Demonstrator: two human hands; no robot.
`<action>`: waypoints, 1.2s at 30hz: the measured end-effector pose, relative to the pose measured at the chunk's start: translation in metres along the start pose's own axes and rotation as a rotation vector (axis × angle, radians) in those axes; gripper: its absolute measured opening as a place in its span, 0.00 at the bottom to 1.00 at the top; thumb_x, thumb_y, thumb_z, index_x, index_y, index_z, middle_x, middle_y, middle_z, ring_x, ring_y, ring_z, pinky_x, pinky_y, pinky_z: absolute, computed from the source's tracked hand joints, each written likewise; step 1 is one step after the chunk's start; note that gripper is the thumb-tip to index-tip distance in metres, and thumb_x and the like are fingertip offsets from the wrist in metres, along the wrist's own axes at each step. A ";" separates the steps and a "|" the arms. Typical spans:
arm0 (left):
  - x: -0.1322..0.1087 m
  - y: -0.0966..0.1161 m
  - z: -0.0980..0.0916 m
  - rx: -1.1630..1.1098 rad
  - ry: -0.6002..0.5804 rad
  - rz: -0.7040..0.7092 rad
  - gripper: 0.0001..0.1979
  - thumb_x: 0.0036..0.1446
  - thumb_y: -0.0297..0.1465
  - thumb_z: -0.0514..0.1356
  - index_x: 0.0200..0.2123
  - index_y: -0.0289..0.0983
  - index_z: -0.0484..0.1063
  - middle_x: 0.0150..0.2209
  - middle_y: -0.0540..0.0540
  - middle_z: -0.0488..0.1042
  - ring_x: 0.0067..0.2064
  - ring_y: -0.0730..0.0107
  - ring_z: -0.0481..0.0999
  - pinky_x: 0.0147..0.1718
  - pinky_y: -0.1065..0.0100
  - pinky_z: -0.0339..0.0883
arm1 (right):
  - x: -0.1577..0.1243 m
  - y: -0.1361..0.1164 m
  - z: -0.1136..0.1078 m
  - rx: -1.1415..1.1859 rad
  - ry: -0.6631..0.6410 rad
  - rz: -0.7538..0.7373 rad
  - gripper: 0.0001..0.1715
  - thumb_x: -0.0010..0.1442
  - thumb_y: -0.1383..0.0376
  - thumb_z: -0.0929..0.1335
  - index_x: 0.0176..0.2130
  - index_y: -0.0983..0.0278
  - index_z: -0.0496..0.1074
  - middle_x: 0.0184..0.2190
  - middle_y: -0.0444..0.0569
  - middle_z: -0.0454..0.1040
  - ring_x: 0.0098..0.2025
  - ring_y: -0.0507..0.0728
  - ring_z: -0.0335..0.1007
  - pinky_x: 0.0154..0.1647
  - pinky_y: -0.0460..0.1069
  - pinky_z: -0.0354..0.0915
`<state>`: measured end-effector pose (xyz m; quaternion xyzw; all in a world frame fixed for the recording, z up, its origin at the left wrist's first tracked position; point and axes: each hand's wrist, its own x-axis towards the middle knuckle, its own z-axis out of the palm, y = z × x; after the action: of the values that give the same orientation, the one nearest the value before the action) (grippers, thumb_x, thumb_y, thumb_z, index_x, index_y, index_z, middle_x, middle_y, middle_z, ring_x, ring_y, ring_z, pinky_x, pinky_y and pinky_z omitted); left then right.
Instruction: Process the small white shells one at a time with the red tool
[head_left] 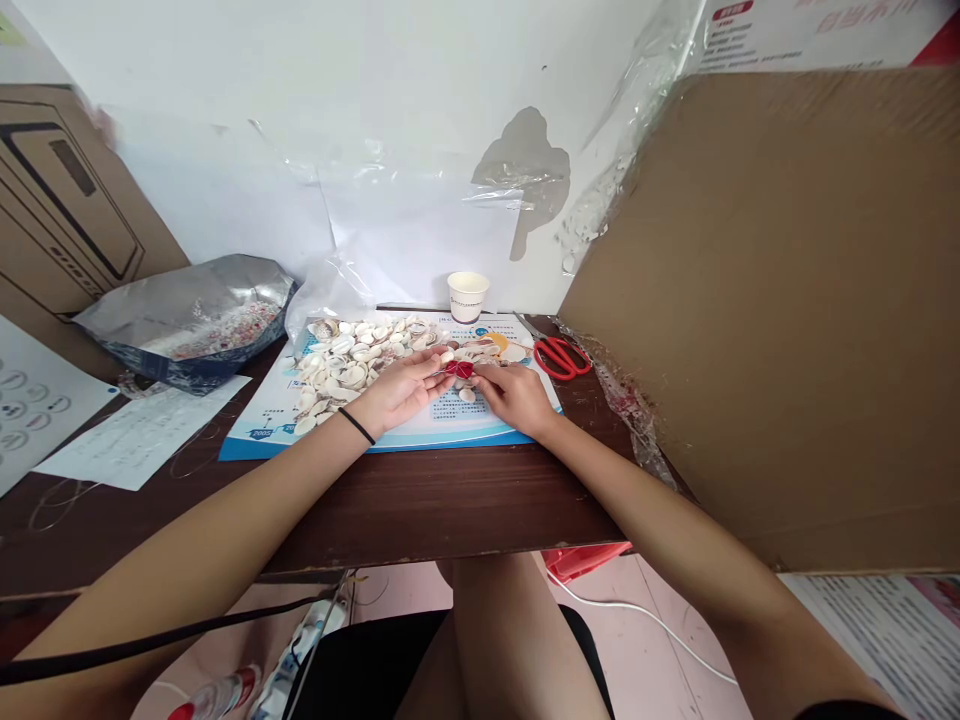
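A small red piece (459,369), too small to tell its kind, sits between my two hands above the printed sheet (450,436). My left hand (405,386), palm partly up and a black band at its wrist, pinches the piece's left side. Close to its fingertips shows a small whitish shell (448,356); whether it is held I cannot tell. Fingers of my right hand (516,396) are closed on the red piece's right side, back of the hand upward. White and brown seashells (352,365) lie heaped on the sheet left of and behind my hands.
Red-handled scissors (561,358) rest right of the sheet. A paper cup (468,298) stands behind the shells. On the left are a silver bag (195,310) of small coloured bits and a paper slip (142,435). A cardboard panel (787,300) bounds the right side.
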<state>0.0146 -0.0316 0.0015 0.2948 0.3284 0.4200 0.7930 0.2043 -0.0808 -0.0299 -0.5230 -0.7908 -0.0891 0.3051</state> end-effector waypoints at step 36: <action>-0.005 0.000 0.002 0.095 -0.045 0.029 0.15 0.55 0.17 0.61 0.46 0.34 0.72 0.32 0.45 0.78 0.37 0.67 0.80 0.48 0.61 0.73 | 0.001 0.001 0.003 0.032 0.128 0.138 0.16 0.67 0.61 0.64 0.45 0.62 0.80 0.33 0.51 0.82 0.33 0.57 0.77 0.37 0.49 0.66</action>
<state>0.0140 -0.0360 0.0042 0.3463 0.3259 0.4087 0.7790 0.2037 -0.0780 -0.0318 -0.5645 -0.7331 -0.0886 0.3688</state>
